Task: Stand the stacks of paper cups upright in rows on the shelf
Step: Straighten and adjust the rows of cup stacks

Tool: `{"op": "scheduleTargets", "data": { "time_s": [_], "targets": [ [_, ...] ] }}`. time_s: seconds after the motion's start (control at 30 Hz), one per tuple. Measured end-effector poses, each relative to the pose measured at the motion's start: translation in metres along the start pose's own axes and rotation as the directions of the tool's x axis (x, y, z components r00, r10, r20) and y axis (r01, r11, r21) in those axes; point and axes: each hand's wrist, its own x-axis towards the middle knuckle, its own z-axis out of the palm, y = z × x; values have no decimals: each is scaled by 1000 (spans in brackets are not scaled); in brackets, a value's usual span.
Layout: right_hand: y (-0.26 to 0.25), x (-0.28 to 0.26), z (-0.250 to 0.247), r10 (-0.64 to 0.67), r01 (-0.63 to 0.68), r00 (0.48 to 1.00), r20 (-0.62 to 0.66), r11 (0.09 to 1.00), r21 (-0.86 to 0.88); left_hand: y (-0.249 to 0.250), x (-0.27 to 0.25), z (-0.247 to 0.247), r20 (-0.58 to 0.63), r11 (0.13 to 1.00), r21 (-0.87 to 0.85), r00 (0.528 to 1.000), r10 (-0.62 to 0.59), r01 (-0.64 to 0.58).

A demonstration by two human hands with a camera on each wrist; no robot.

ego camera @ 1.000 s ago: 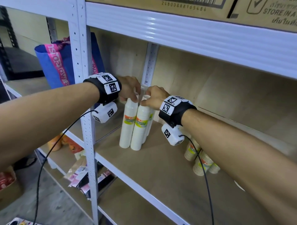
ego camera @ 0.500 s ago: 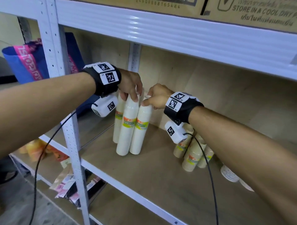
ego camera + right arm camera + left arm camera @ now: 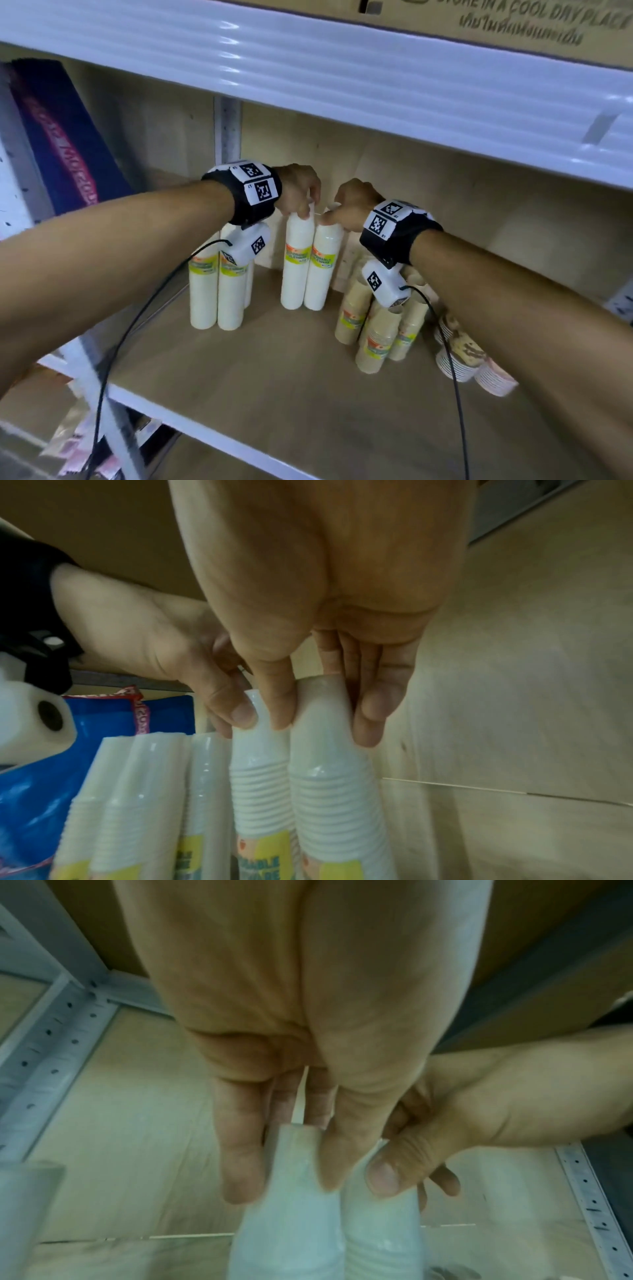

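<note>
**Two white stacks held upright at the back of the shelf**

The left hand point(image 3: 297, 192) pinches the top of one white stack point(image 3: 296, 263), thumb on one side and fingers on the other, as the left wrist view shows. The right hand point(image 3: 352, 205) has its grip closed the same way on the top of the neighbouring stack point(image 3: 323, 270). The two stacks stand upright and touching, deep on the shelf point(image 3: 274, 394) near the back wall.

To their left stands a cluster of white stacks point(image 3: 219, 291), upright and pressed together, apart from the held pair. To the right, brown stacks point(image 3: 376, 329) lean together under the right forearm, and beside them patterned stacks point(image 3: 462, 356) lie on their sides (their number is hard to tell).

The shelf board is pale wood with a white metal front edge; the back and side panels are the same light wood. A perforated grey upright point(image 3: 226, 130) runs up the rear corner. A ribbed white beam point(image 3: 342, 75) crosses above, carrying a printed cardboard box point(image 3: 513, 24). A blue and pink bag point(image 3: 65, 144) sits in the next bay to the left. Black cables hang from both wrist cameras.
</note>
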Motion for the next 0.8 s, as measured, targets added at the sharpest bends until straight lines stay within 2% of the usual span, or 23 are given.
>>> {"op": "scheduleTargets", "data": {
  "time_s": [0.1, 0.37, 0.8],
  "targets": [
    [10, 9, 0, 34, -34, 999, -5, 999, -5, 0, 18, 11, -39, 998, 54, 999, 32, -30],
    [22, 33, 3, 103, -104, 994, -30, 994, -34, 1, 51, 30, -71, 999, 22, 996, 49, -47],
    [17, 48, 12, 150, -151, 989, -16, 986, -70, -2, 69, 29, -102, 991, -132, 994, -35, 21]
  ]
}}
